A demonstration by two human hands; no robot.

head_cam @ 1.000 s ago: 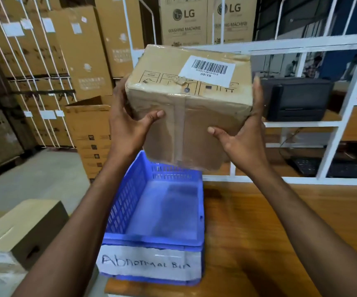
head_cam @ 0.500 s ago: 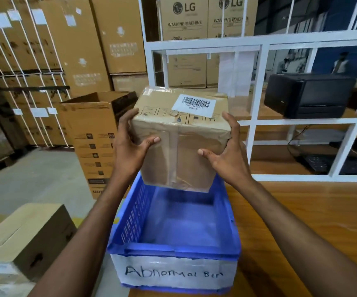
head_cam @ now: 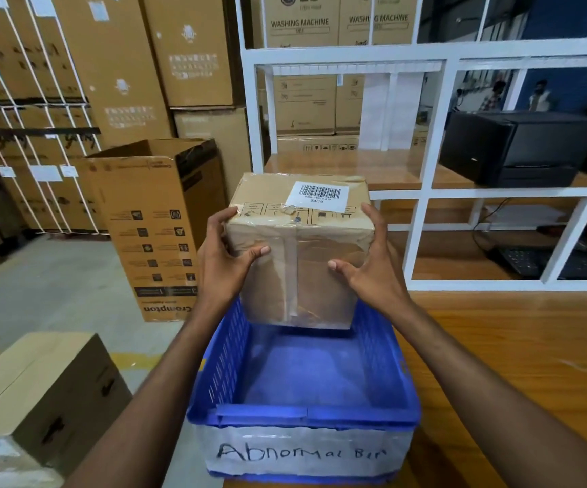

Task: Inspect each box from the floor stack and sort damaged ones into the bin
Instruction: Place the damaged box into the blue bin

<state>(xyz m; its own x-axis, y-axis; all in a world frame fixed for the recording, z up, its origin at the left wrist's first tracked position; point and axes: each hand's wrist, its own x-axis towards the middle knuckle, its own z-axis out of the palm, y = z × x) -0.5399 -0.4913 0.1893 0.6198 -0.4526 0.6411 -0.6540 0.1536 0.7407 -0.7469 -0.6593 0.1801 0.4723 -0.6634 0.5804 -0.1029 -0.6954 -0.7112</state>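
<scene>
One taped brown cardboard box [head_cam: 299, 262], gripped at its sides by the left hand [head_cam: 223, 265] and right hand [head_cam: 373, 272], dips into one blue plastic bin [head_cam: 385, 350].

A taped brown cardboard box [head_cam: 299, 262] bearing a white barcode label [head_cam: 320, 196] is gripped between the left hand [head_cam: 225, 262] and the right hand [head_cam: 373, 265]. Its lower end dips into the far end of the blue plastic bin [head_cam: 302, 413], perhaps not touching the bottom. The bin sits on the orange wooden table [head_cam: 513, 364].
</scene>
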